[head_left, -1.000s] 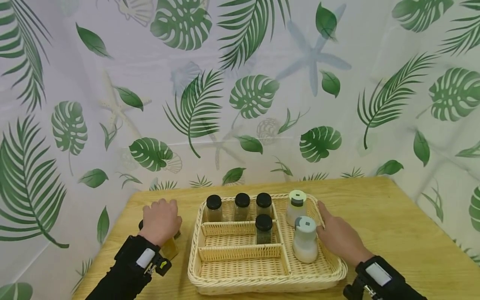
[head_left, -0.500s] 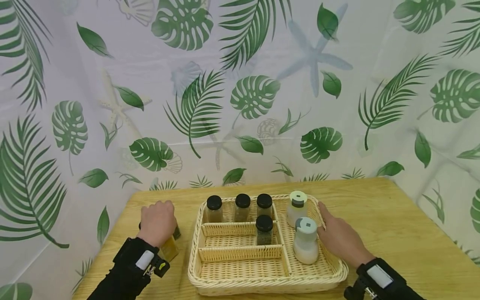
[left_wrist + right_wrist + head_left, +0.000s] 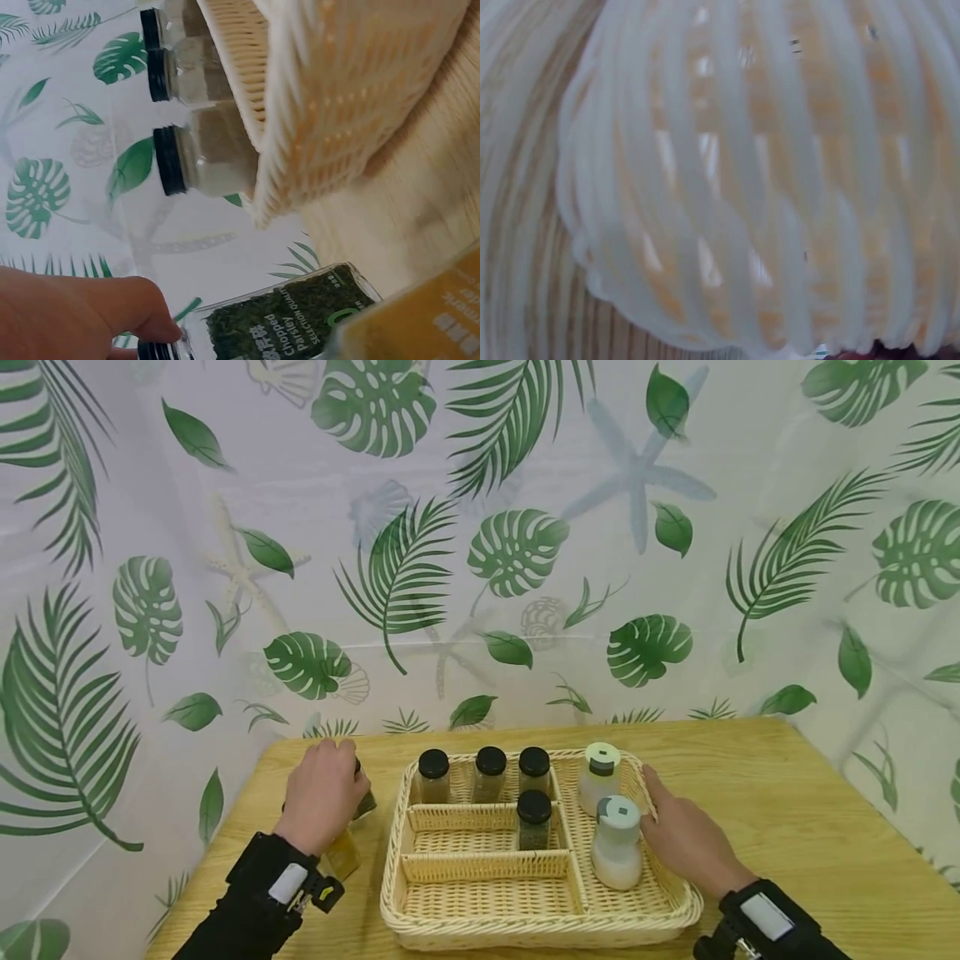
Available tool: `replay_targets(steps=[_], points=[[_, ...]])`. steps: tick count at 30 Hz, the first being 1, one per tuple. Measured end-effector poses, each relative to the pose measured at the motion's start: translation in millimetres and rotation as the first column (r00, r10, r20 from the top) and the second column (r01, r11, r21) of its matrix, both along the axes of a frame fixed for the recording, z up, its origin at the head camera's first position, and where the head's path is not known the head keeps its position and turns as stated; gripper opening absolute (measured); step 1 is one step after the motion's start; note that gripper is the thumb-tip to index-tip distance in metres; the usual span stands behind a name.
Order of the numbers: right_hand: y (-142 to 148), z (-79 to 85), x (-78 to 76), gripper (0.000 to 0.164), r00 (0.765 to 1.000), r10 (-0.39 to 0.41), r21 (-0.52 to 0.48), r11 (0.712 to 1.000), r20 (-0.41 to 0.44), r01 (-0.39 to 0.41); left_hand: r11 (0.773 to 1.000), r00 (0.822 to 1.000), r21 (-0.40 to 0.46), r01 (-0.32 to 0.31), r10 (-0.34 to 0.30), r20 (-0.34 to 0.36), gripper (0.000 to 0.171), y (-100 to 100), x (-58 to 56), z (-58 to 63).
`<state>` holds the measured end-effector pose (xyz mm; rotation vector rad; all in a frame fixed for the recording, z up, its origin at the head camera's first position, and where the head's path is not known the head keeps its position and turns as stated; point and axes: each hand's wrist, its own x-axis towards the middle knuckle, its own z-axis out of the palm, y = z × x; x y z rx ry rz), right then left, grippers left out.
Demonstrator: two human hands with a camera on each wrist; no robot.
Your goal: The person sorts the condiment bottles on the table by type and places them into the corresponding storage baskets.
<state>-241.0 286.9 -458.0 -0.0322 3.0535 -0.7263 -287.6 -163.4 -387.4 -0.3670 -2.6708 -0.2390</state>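
My left hand (image 3: 322,793) pinches the black lid of a chopped parsley jar (image 3: 277,315); in the head view that jar leans, mostly hidden by the hand. A yellow turmeric powder jar (image 3: 427,307) is close by, under the wrist in the head view. To the right of these is a divided wicker basket (image 3: 480,931). My right hand (image 3: 690,843) grips its right rim, and the right wrist view is filled by the woven wall (image 3: 780,187). Fingers on the rim's far side are mostly hidden.
Several black-lidded jars (image 3: 490,777) stand in the basket's left compartments. Its right compartment holds a shaker with a pale green lid (image 3: 600,777) and a white-topped one (image 3: 617,852). A leaf-printed cloth (image 3: 480,568) hangs behind the wooden table (image 3: 787,827).
The left hand has moved slightly right, and the parsley jar has shifted right and up with it, showing more of itself. The right hand keeps its hold on the basket rim.
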Motion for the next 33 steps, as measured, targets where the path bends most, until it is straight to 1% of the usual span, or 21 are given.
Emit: replay_targets(steps=[5, 9, 12, 17, 22, 26, 30, 33], points=[[0.3, 0.5, -0.3, 0.072, 1.0, 0.004, 0.001, 1.0, -0.007, -0.004, 0.999, 0.995, 0.013, 0.045, -0.044, -0.092, 0.01, 6.9, 8.9, 9.4], [-0.1, 0.8, -0.7, 0.072, 1.0, 0.008, -0.004, 1.0, -0.005, -0.008, 0.997, 0.988, 0.027, 0.071, -0.067, -0.136, 0.01, 13.6, 18.1, 18.8], [0.2, 0.4, -0.4, 0.072, 1.0, 0.009, -0.003, 1.0, -0.004, -0.009, 0.996, 0.985, 0.029, 0.088, -0.082, -0.154, 0.01, 20.8, 25.3, 25.9], [1.4, -0.5, 1.0, 0.073, 1.0, 0.003, 0.0, 1.0, 0.007, -0.003, 0.993, 0.985, 0.028, 0.111, -0.107, -0.134, 0.012, 34.5, 35.1, 34.3], [0.9, -0.8, 0.8, 0.073, 1.0, -0.002, -0.001, 1.0, 0.011, 0.002, 0.988, 0.982, 0.036, 0.148, -0.143, -0.126, 0.016, 45.1, 40.7, 37.4], [0.3, -0.6, 0.4, 0.073, 1.0, -0.008, -0.002, 1.0, 0.02, 0.008, 0.983, 0.977, 0.027, 0.18, -0.176, -0.122, 0.025, 53.0, 45.5, 36.6], [-0.3, -0.8, -0.2, 0.073, 1.0, -0.008, -0.003, 1.0, 0.026, 0.008, 0.979, 0.972, -0.01, 0.206, -0.206, -0.113, 0.025, 60.7, 50.3, 33.2], [-1.1, -1.0, -0.8, 0.074, 1.0, -0.007, -0.004, 1.0, 0.026, 0.007, 0.975, 0.97, -0.025, 0.221, -0.223, -0.092, 0.024, 65.5, 51.8, 29.0]])
